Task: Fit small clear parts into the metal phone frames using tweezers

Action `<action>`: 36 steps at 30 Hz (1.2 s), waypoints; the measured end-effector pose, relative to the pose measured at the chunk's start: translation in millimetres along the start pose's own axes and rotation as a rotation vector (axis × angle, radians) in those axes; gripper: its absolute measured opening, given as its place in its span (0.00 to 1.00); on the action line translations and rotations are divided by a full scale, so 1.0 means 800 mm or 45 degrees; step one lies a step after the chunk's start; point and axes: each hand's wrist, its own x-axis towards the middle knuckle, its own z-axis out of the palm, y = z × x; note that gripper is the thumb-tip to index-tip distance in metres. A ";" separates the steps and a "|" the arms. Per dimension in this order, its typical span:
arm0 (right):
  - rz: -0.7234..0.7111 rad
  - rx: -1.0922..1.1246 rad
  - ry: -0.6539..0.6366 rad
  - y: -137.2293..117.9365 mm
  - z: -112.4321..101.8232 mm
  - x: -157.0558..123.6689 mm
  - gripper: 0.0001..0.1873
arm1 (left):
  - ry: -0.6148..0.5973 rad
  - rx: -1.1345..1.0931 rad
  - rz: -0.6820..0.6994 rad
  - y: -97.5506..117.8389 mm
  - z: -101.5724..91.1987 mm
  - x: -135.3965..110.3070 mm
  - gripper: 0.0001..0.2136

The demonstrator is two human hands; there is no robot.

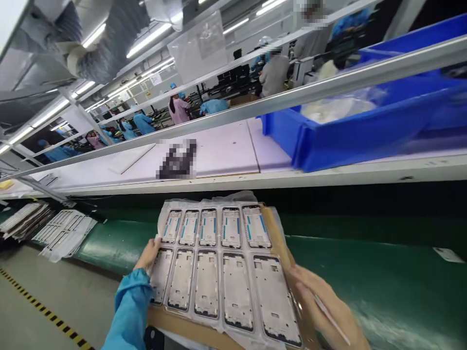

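Observation:
A clear plastic tray (pixel 241 197) holds two rows of metal phone frames, and I see it tilted in front of me. Blue strips mark the far-row frames (pixel 230 228); the near-row frames (pixel 238 291) show none. Brown cardboard (pixel 275 231) lies under the tray and sticks out at its right and near sides. My left hand (pixel 149 255), below a blue sleeve, is closed on the tray's left edge. At the right edge my right hand (pixel 324 306) grips the tray and cardboard, thumb near the rim. A thin white stick (pixel 330 318) lies along that hand's fingers.
A green conveyor belt (pixel 365 272) runs behind and beside the tray. Further left lie another tray of frames (pixel 67 231) and a stack of trays (pixel 24 218). Above, a white shelf (pixel 226 146) carries a blue bin (pixel 350 141). People work in the background.

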 end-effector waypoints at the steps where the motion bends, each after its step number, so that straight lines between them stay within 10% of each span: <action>1: 0.077 0.008 0.031 -0.003 0.010 0.024 0.18 | -0.062 -0.033 -0.007 -0.012 0.011 -0.006 0.10; 5: 0.025 -0.016 -0.009 -0.024 0.084 0.132 0.20 | -0.224 -0.134 -0.033 -0.044 0.048 -0.015 0.15; 9: -0.300 -0.205 -0.427 -0.064 0.209 0.245 0.20 | -0.284 -0.160 -0.049 -0.068 0.060 -0.011 0.17; 15: 0.059 -0.751 -0.646 -0.074 0.341 0.326 0.15 | -0.357 -0.051 0.104 -0.076 0.064 -0.005 0.17; 20: 0.156 -0.826 -0.603 -0.054 0.337 0.297 0.15 | -0.423 -0.125 0.239 -0.091 0.041 0.007 0.15; 23: 0.120 -0.786 -0.570 -0.058 0.324 0.285 0.16 | -0.167 -0.362 0.556 -0.071 -0.016 0.064 0.12; 26: 0.017 -0.729 -0.491 -0.078 0.312 0.269 0.15 | 0.053 -0.610 0.968 0.006 -0.090 0.156 0.12; 29: -0.125 -0.662 -0.351 -0.107 0.298 0.228 0.18 | 0.026 -0.333 0.977 0.111 -0.138 0.242 0.12; 32: -0.306 -0.466 -0.103 -0.133 0.276 0.165 0.18 | -0.043 -0.206 0.931 0.190 -0.144 0.292 0.09; 36: -0.063 -0.417 0.206 -0.153 0.245 0.089 0.18 | -0.060 -0.076 0.827 0.229 -0.124 0.308 0.08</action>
